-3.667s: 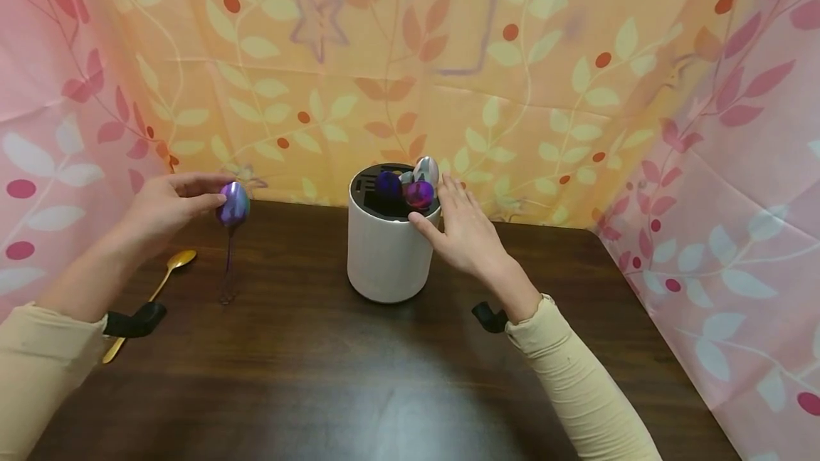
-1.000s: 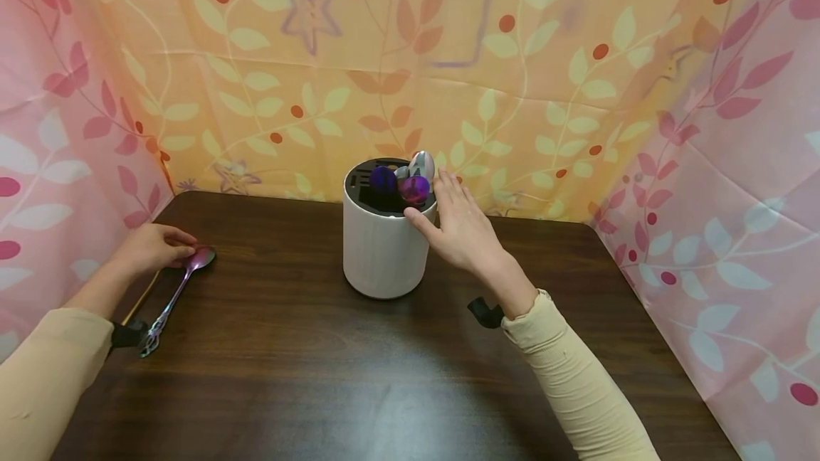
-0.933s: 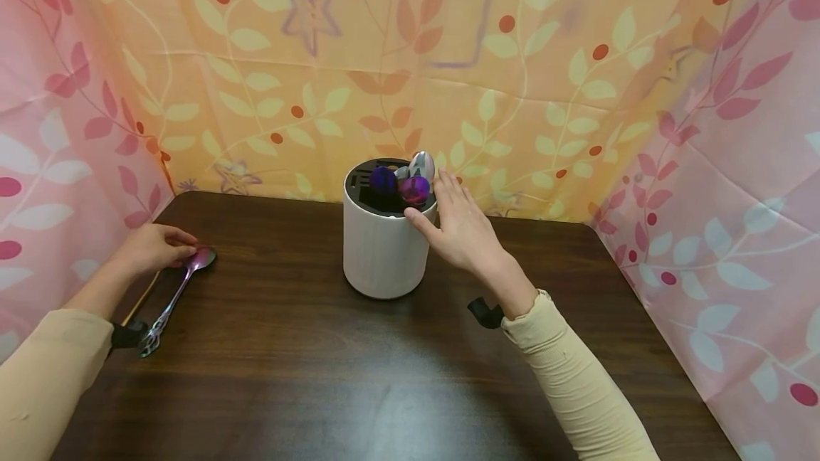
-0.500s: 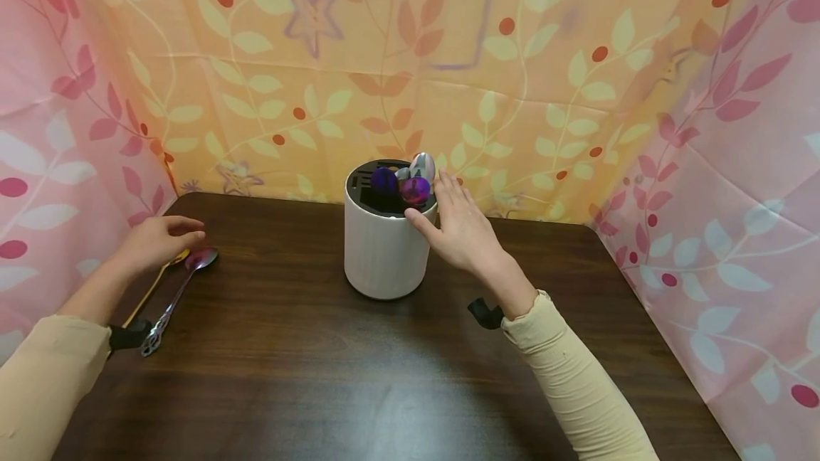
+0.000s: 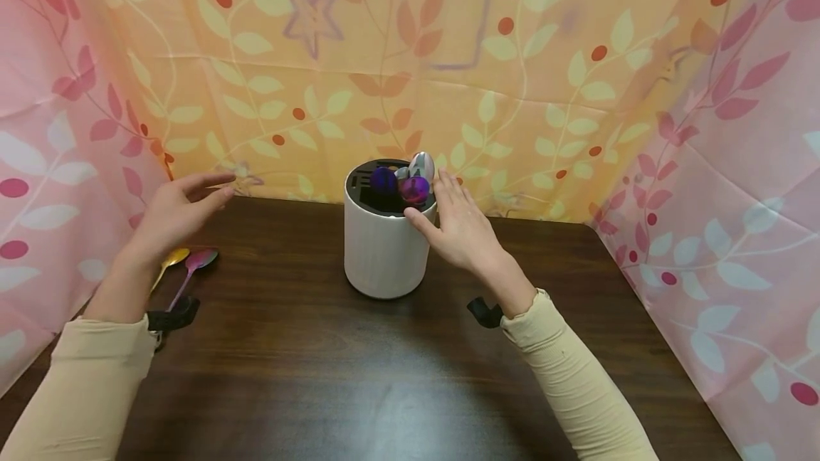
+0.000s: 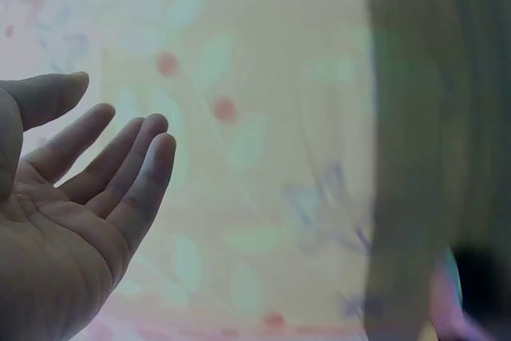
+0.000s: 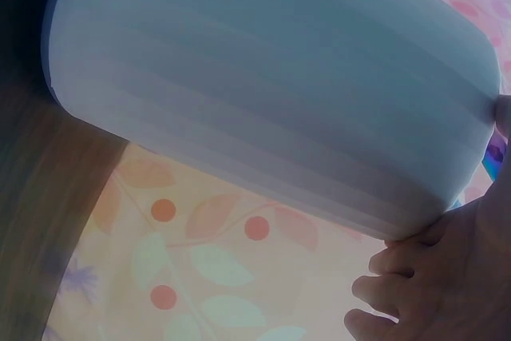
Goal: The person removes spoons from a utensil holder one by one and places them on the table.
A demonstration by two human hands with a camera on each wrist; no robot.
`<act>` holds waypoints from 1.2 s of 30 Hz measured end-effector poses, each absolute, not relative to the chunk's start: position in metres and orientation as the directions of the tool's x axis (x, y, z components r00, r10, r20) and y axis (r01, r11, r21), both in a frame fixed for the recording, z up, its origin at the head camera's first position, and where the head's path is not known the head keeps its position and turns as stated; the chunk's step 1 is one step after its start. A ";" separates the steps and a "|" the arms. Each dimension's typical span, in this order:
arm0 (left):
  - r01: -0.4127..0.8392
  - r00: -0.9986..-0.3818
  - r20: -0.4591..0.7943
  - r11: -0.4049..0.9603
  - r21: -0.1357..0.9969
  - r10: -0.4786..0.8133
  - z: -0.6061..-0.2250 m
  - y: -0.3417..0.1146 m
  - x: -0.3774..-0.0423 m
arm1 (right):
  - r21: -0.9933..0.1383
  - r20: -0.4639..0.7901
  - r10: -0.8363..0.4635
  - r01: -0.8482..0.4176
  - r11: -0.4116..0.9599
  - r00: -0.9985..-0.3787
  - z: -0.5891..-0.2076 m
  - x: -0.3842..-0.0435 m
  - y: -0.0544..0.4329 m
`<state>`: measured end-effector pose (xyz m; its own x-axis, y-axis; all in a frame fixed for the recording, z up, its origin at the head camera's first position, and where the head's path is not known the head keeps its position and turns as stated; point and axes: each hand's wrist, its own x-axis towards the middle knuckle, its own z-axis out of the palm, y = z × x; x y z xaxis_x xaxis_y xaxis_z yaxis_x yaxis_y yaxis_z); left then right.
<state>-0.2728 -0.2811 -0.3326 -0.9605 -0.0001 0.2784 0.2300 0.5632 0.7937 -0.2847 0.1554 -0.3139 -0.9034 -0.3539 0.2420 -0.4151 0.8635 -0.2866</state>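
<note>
We see the right hand (image 5: 458,228) straight-fingered, seemingly touching the white cutlery holder (image 5: 386,256) to steady it. The left hand (image 5: 174,213) hangs empty, loosely spread, near two spoons (image 5: 203,258).

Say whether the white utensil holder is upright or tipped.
Upright: the white utensil holder stands on the table, its slotted black top facing up.

From where I stood, the purple spoon (image 5: 202,259), earlier dangling from the left hand (image 5: 169,219), had come to lie near the left edge of the worktop (image 5: 307,347), beside the gold spoon (image 5: 174,257). The hand had let go, risen and swung toward the back edge, its fingers (image 5: 206,180) parted. That uncovered the gold bowl, while the black wrist mount (image 5: 181,313) now crossed the purple handle.
</note>
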 end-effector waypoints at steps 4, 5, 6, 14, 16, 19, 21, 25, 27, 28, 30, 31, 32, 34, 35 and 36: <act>0.303 -0.943 0.332 0.481 0.823 0.026 -0.320 -0.254 -0.273 | -0.292 0.241 -0.347 -0.409 0.865 -0.906 -0.315 -0.285 0.156; 0.314 -0.940 0.341 0.469 0.826 0.029 -0.318 -0.247 -0.274 | -0.292 0.241 -0.346 -0.408 0.865 -0.907 -0.315 -0.286 0.157; 0.328 -0.935 0.355 0.457 0.827 0.030 -0.316 -0.240 -0.275 | -0.293 0.241 -0.346 -0.408 0.865 -0.907 -0.316 -0.286 0.157; 0.438 -0.893 0.444 0.350 0.828 0.066 -0.297 -0.188 -0.277 | -0.295 0.238 -0.344 -0.405 0.865 -0.908 -0.317 -0.286 0.156; 0.459 -0.884 0.460 0.330 0.825 0.078 -0.293 -0.177 -0.278 | -0.292 0.240 -0.345 -0.406 0.866 -0.907 -0.317 -0.286 0.156; 0.484 -0.873 0.476 0.300 0.822 0.105 -0.287 -0.161 -0.281 | -0.291 0.241 -0.346 -0.408 0.865 -0.907 -0.317 -0.286 0.156; 0.507 -0.861 0.492 0.277 0.816 0.129 -0.284 -0.151 -0.283 | -0.291 0.240 -0.346 -0.407 0.866 -0.907 -0.317 -0.286 0.156; 0.536 -0.844 0.505 0.250 0.806 0.181 -0.281 -0.134 -0.287 | -0.290 0.239 -0.346 -0.407 0.866 -0.907 -0.316 -0.285 0.155; 0.541 -0.840 0.502 0.253 0.802 0.206 -0.281 -0.127 -0.289 | -0.292 0.240 -0.348 -0.409 0.865 -0.906 -0.316 -0.285 0.155; 0.543 -0.839 0.499 0.263 0.797 0.219 -0.281 -0.124 -0.290 | -0.292 0.242 -0.348 -0.410 0.864 -0.906 -0.316 -0.285 0.155; 0.550 -0.833 0.495 0.283 0.785 0.247 -0.282 -0.119 -0.292 | -0.294 0.245 -0.351 -0.414 0.862 -0.904 -0.316 -0.286 0.155; 0.556 -0.829 0.495 0.290 0.779 0.260 -0.283 -0.117 -0.293 | -0.294 0.246 -0.351 -0.414 0.861 -0.904 -0.316 -0.286 0.155; 0.561 -0.825 0.495 0.296 0.773 0.273 -0.283 -0.115 -0.294 | -0.294 0.246 -0.351 -0.414 0.861 -0.904 -0.316 -0.286 0.156; 0.573 -0.816 0.494 0.311 0.758 0.299 -0.284 -0.111 -0.296 | -0.296 0.246 -0.351 -0.414 0.861 -0.904 -0.316 -0.287 0.156; 0.581 -0.810 0.496 0.314 0.751 0.312 -0.285 -0.109 -0.297 | -0.297 0.245 -0.351 -0.414 0.860 -0.904 -0.316 -0.287 0.156; 0.586 -0.806 0.495 0.318 0.746 0.324 -0.285 -0.108 -0.298 | -0.299 0.245 -0.350 -0.414 0.860 -0.904 -0.316 -0.287 0.156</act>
